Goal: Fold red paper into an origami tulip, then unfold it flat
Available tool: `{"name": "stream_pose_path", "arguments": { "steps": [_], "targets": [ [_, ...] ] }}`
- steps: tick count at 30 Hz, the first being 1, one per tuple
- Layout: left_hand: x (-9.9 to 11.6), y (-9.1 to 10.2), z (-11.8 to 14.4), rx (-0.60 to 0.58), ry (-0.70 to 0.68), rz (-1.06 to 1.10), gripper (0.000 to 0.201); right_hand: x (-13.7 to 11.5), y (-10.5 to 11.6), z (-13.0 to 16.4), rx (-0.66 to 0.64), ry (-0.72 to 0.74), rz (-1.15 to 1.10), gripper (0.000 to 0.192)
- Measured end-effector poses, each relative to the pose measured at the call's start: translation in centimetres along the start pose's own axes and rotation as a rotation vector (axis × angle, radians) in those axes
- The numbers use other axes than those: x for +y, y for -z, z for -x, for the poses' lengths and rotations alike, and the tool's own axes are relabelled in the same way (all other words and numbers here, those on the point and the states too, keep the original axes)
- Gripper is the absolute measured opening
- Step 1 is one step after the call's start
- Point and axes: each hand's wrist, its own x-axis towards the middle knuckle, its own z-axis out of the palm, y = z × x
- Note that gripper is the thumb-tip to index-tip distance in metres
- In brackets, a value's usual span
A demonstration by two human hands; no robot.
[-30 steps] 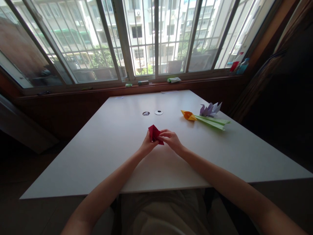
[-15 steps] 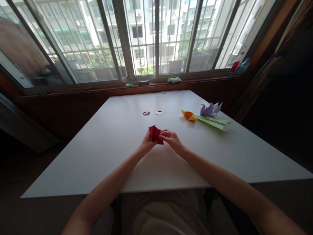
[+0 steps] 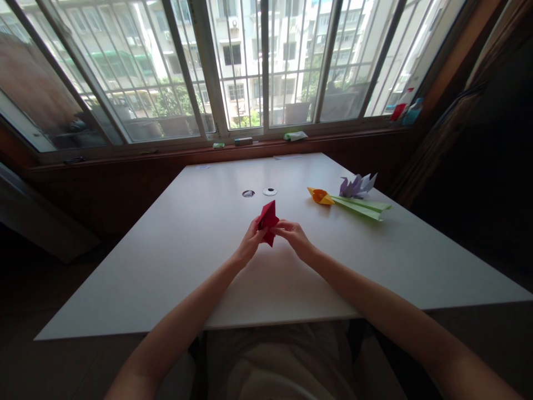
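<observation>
folding looks partway through to us: our left hand (image 3: pixel 249 243) and right hand (image 3: pixel 293 236) both pinch the red paper (image 3: pixel 267 220) just above the middle of the tabletop (image 3: pixel 175 261), already creased to a point but unfinished, while finished paper flowers (image 3: pixel 352 195) lie at two o'clock.

No readable text — nothing legible on any object.

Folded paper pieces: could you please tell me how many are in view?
3. A red piece is held between the left hand and right hand; an orange-and-green flower and a purple piece lie on the table, far right.
</observation>
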Motion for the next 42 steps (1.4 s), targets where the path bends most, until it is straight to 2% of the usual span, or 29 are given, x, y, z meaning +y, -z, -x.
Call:
{"name": "stream_pose_path", "arguments": {
  "steps": [5,9,14,19,24,31,42],
  "targets": [
    [-0.2,0.2,-0.2,0.129,-0.033,-0.043,0.035,0.8,-0.1,0.0,-0.028,0.102,0.166,0.018],
    [-0.7,0.5,-0.3,0.18,-0.096,-0.192,0.031,1.1,-0.3,0.2,-0.089,0.144,0.31,0.011],
    [-1.0,0.5,-0.1,0.158,-0.16,-0.375,0.036,1.1,-0.6,0.4,-0.055,0.15,0.42,0.016],
    [-1.3,0.4,0.1,0.123,-0.216,-0.439,0.041,1.3,-0.5,0.3,-0.008,0.194,0.485,0.018],
    [-1.2,0.4,0.1,0.118,-0.235,-0.451,0.035,1.1,-0.6,0.4,-0.045,0.204,0.47,0.016],
    [-0.4,0.0,0.2,0.13,-0.179,-0.415,0.027,0.9,-0.6,0.5,-0.114,0.231,0.465,0.014],
    [-0.8,0.4,-0.3,0.173,-0.112,-0.335,0.023,2.2,-0.2,-0.1,-0.148,0.089,0.203,0.02]
  ]
}}
